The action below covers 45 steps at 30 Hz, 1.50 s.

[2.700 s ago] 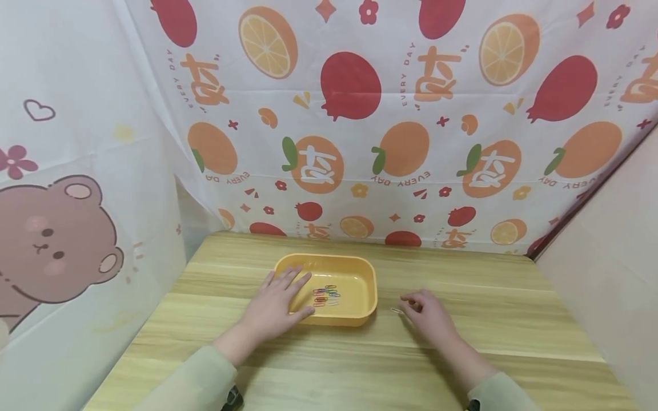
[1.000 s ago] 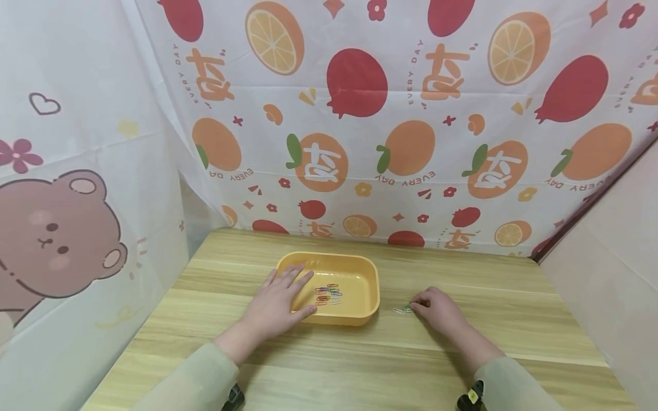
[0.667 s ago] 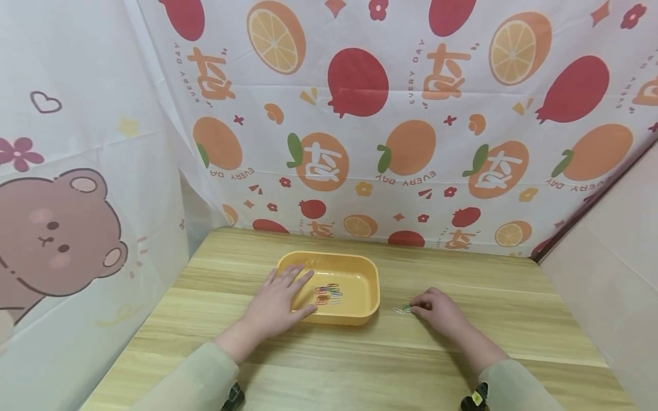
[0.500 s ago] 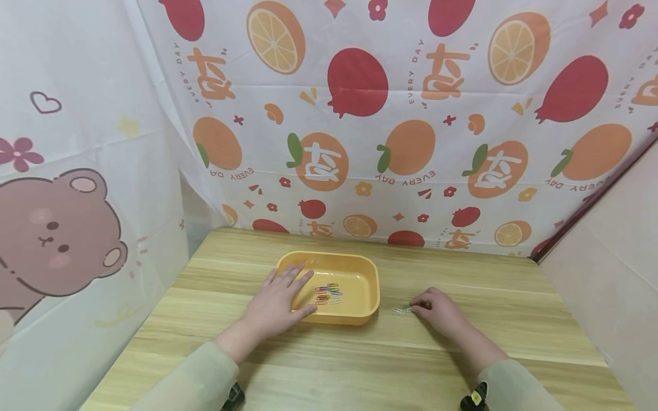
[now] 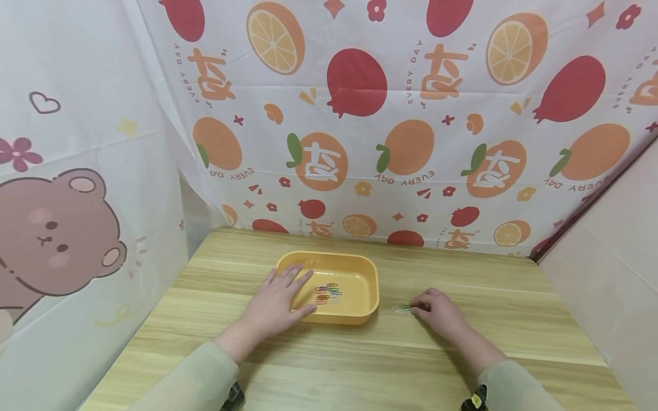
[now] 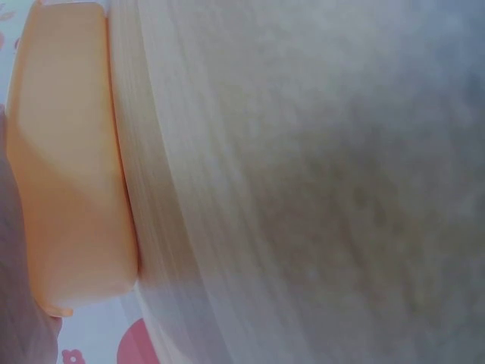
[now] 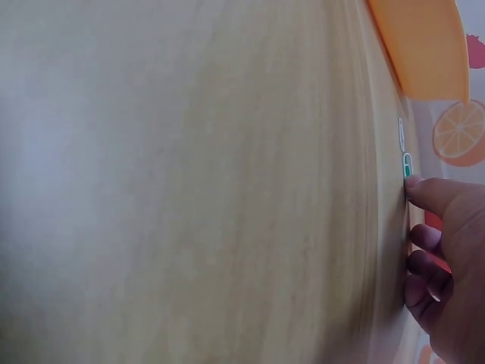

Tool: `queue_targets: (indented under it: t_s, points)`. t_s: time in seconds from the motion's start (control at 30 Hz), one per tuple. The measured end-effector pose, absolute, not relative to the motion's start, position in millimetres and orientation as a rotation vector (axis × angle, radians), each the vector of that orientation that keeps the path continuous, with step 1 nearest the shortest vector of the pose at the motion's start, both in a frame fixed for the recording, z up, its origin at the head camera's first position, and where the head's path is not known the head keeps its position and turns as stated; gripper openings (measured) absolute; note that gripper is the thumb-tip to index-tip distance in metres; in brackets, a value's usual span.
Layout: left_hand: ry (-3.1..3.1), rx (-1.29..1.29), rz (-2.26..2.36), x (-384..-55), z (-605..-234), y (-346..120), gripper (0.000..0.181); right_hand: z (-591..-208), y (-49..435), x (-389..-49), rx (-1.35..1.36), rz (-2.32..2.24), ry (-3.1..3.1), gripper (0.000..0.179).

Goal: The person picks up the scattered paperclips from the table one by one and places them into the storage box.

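Note:
In the head view, my left hand (image 5: pixel 275 302) lies with spread fingers over the left side of a yellow plastic tray (image 5: pixel 367 317). Several colourful paper clips (image 5: pixel 323 297) lie together on the tray's floor. To the right of the tray, my right hand (image 5: pixel 441 313) is low at the table, pinching a green paper clip (image 5: pixel 406 307) between thumb and index finger. A white paper clip (image 5: pixel 397 310) lies just left of it on the wood. In the right wrist view, the thumb tip covers the end of the green-and-white clip pair (image 7: pixel 408 164); its other fingers are curled.
The wood-grain table (image 5: pixel 329 365) extends around the tray on all sides. A fruit-print cloth (image 5: pixel 354 131) hangs behind the table's far edge, and a bear-print cloth (image 5: pixel 56 240) hangs at the left. A pale panel (image 5: pixel 606 274) stands at the right.
My right hand has shifted slightly right from its earlier place beside the white clip, and a green clip now shows at its fingertips. My left hand has stayed on the tray.

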<state>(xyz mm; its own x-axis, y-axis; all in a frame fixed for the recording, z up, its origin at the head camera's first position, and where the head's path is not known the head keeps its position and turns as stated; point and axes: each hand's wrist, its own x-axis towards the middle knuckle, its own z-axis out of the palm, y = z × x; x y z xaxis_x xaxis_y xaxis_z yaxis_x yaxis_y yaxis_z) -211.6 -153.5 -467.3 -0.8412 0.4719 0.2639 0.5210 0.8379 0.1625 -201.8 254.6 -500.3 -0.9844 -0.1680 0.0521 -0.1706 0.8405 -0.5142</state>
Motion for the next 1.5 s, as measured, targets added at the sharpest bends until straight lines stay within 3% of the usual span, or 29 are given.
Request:
queue_targets:
  t_s: [0.4,0.67,1.5]
  points:
    - [-2.819,-0.772,-0.354,-211.3,-465.8,-153.5,0.079,-505.4,256.4,-197.0,0.306,0.734,-2.989,0.004]
    - [-2.797,-0.771,-0.363,-212.8,-468.6,-153.3,0.079,-506.6,259.5,-196.4,0.368,0.733,-2.968,0.016]
    - [-2.786,-0.775,-0.352,-214.7,-471.0,-155.2,0.079,-503.3,266.9,-201.1,0.373,0.884,-2.891,0.004]
